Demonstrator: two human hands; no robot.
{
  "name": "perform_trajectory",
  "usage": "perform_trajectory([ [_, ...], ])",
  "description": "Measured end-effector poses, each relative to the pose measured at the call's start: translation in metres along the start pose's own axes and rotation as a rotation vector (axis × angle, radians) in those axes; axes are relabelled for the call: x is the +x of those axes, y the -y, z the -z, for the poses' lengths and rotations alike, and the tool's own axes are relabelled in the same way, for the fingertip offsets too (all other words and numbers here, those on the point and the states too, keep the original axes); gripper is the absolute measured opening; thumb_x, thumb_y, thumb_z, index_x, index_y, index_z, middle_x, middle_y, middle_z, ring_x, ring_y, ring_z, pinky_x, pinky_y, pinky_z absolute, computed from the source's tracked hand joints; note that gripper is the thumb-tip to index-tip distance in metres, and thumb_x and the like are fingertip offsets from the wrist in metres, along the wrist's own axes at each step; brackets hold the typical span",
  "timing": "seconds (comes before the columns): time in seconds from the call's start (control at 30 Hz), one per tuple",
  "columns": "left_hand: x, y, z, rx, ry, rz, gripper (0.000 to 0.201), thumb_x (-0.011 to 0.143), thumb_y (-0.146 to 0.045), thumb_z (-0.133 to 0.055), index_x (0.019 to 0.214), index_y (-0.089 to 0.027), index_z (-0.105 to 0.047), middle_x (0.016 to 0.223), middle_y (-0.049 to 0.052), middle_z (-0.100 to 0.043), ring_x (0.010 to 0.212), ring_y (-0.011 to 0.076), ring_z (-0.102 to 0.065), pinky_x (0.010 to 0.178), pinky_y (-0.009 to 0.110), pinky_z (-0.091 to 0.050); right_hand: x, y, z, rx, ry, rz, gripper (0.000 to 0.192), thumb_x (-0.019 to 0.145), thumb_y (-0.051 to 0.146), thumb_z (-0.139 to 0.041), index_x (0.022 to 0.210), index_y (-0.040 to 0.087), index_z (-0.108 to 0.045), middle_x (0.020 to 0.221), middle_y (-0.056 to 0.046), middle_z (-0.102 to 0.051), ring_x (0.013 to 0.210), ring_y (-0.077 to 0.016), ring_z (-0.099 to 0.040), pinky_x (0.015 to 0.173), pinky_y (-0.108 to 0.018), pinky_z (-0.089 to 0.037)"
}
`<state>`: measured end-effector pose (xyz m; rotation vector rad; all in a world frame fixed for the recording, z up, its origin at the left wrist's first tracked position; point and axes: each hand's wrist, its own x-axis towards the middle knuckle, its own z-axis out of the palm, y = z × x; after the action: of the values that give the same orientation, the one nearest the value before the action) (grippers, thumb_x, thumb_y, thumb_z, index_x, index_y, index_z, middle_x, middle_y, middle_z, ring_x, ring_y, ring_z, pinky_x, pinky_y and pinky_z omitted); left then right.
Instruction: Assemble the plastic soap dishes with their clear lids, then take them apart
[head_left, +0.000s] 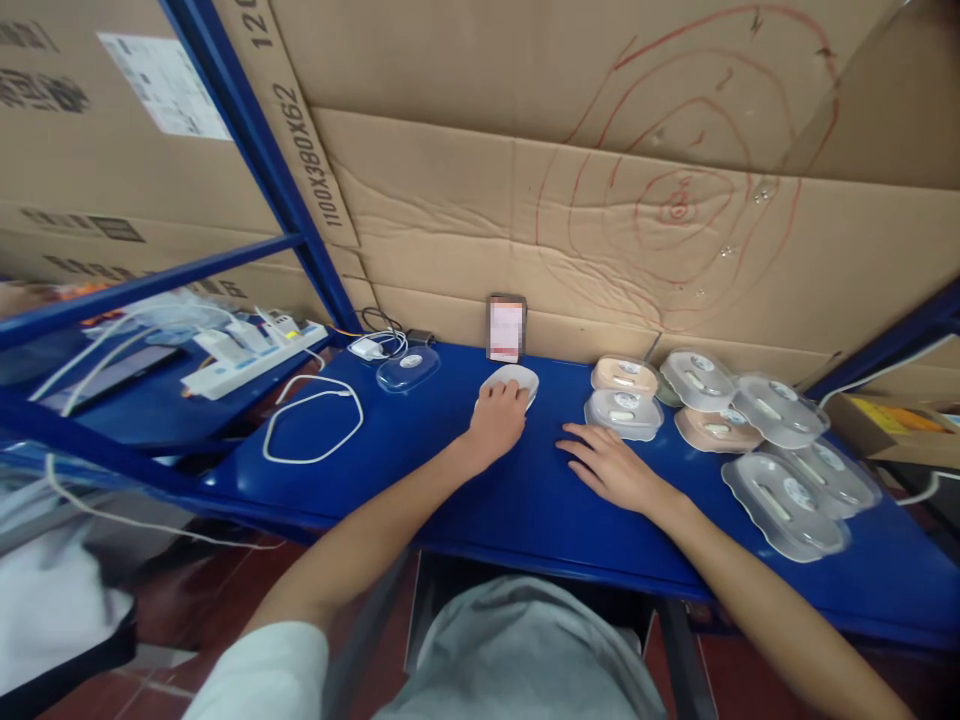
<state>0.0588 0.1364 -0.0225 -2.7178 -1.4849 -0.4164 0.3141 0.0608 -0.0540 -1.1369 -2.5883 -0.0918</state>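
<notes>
A white oval dish (531, 378) sits on the blue tabletop (480, 510), in front of an upright phone (507, 328). My left hand (501, 415) is over this dish with its fingers curled down onto it; the fingertips and part of the dish are hidden. My right hand (609, 468) hovers low over or rests on the table with fingers spread, holding nothing. Just beyond its fingers are a lidded container with a clear top (624, 412) and a peach-coloured container (624, 376).
More clear-lidded containers (787, 505) are grouped on the right, some stacked. A clear lid (409, 368) lies at the left beside a white charger (367, 347). A white cable (311, 460) loops nearby. A power strip (255, 360) lies beyond the blue frame (300, 220). Cardboard (450, 190) stands behind.
</notes>
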Motion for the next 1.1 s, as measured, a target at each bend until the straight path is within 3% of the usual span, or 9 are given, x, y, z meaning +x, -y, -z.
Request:
perform_trajectory([
  [0.17, -0.003, -0.001, 0.008, -0.139, 0.128, -0.371, 0.045, 0.095, -0.022, -0.069, 0.14, -0.028, -0.065, 0.134, 0.01, -0.068, 0.13, 0.0298, -0.062, 0.115, 0.045, -0.045, 0.001, -0.004, 0.0, 0.019, -0.088, -0.025, 0.06, 0.109, 0.032, -0.053, 0.167, 0.026, -0.04, 0.168, -0.016, -0.046, 0.151, -0.0347, -0.051, 0.119, -0.06, -0.051],
  [0.27, -0.004, 0.001, 0.011, -0.221, 0.146, -0.46, 0.046, 0.093, -0.02, -0.074, 0.136, -0.033, -0.068, 0.15, 0.009, -0.06, 0.147, 0.031, -0.051, 0.124, 0.052, -0.036, 0.002, -0.006, 0.002, 0.035, -0.114, -0.022, 0.063, 0.108, 0.032, -0.056, 0.168, 0.023, -0.037, 0.165, -0.018, -0.05, 0.153, -0.0344, -0.049, 0.121, -0.06, -0.048],
  [0.33, -0.004, 0.006, 0.01, -0.276, 0.138, -0.434, 0.052, 0.088, -0.02, -0.08, 0.137, -0.031, -0.066, 0.165, 0.012, -0.045, 0.159, 0.0368, -0.037, 0.129, 0.061, -0.027, 0.002, -0.007, 0.002, 0.05, -0.1, -0.019, 0.052, 0.11, 0.031, -0.054, 0.161, 0.023, -0.049, 0.153, -0.015, -0.063, 0.143, -0.032, -0.06, 0.117, -0.057, -0.052],
  [0.4, -0.002, 0.014, 0.007, -0.331, 0.145, -0.384, 0.067, 0.083, -0.023, -0.086, 0.145, -0.028, -0.059, 0.172, 0.017, -0.033, 0.161, 0.0413, -0.032, 0.128, 0.065, -0.028, 0.002, -0.007, 0.002, 0.064, -0.107, -0.02, 0.04, 0.111, 0.03, -0.052, 0.15, 0.025, -0.062, 0.142, -0.012, -0.072, 0.132, -0.0296, -0.067, 0.11, -0.053, -0.057],
  [0.57, 0.004, 0.035, 0.001, -0.449, 0.221, -0.359, 0.093, 0.08, -0.033, -0.091, 0.16, -0.031, -0.042, 0.169, 0.014, -0.035, 0.152, 0.0328, -0.049, 0.123, 0.046, -0.045, 0.002, -0.005, 0.002, 0.083, -0.187, -0.046, 0.036, 0.113, 0.033, -0.051, 0.143, 0.021, -0.067, 0.137, -0.012, -0.075, 0.128, -0.0279, -0.069, 0.109, -0.049, -0.057],
  [0.7, 0.005, 0.042, 0.003, -0.546, 0.316, -0.338, 0.077, 0.081, -0.048, -0.09, 0.146, -0.028, -0.054, 0.161, 0.011, -0.041, 0.144, 0.0319, -0.055, 0.119, 0.043, -0.047, 0.002, -0.004, 0.002, 0.101, -0.174, -0.011, 0.035, 0.112, 0.033, -0.053, 0.142, 0.025, -0.069, 0.135, -0.01, -0.076, 0.127, -0.0267, -0.07, 0.106, -0.047, -0.058],
  [0.83, 0.003, 0.041, 0.004, -0.543, 0.366, -0.317, 0.052, 0.08, -0.047, -0.087, 0.122, -0.024, -0.065, 0.14, 0.008, -0.053, 0.124, 0.0284, -0.064, 0.108, 0.04, -0.053, 0.002, -0.007, 0.0, 0.108, -0.095, 0.066, 0.035, 0.11, 0.029, -0.056, 0.142, 0.028, -0.07, 0.137, -0.009, -0.075, 0.13, -0.0281, -0.068, 0.108, -0.05, -0.056],
  [1.03, 0.005, 0.053, 0.021, -0.473, 0.363, -0.239, 0.061, 0.071, -0.065, -0.09, 0.115, -0.027, -0.072, 0.133, 0.004, -0.066, 0.116, 0.0251, -0.068, 0.102, 0.033, -0.054, 0.002, -0.001, 0.007, 0.209, -0.088, 0.099, 0.031, 0.108, 0.035, -0.062, 0.136, 0.029, -0.073, 0.131, -0.008, -0.077, 0.123, -0.0265, -0.071, 0.105, -0.047, -0.058],
  [1.1, 0.008, 0.07, 0.033, -0.408, 0.276, -0.091, 0.058, 0.086, -0.07, -0.077, 0.126, -0.029, -0.07, 0.137, 0.005, -0.068, 0.126, 0.0275, -0.065, 0.109, 0.037, -0.051, 0.002, 0.006, 0.011, 0.255, -0.099, 0.118, 0.033, 0.108, 0.038, -0.063, 0.139, 0.028, -0.072, 0.133, -0.008, -0.077, 0.124, -0.026, -0.071, 0.106, -0.046, -0.058],
])
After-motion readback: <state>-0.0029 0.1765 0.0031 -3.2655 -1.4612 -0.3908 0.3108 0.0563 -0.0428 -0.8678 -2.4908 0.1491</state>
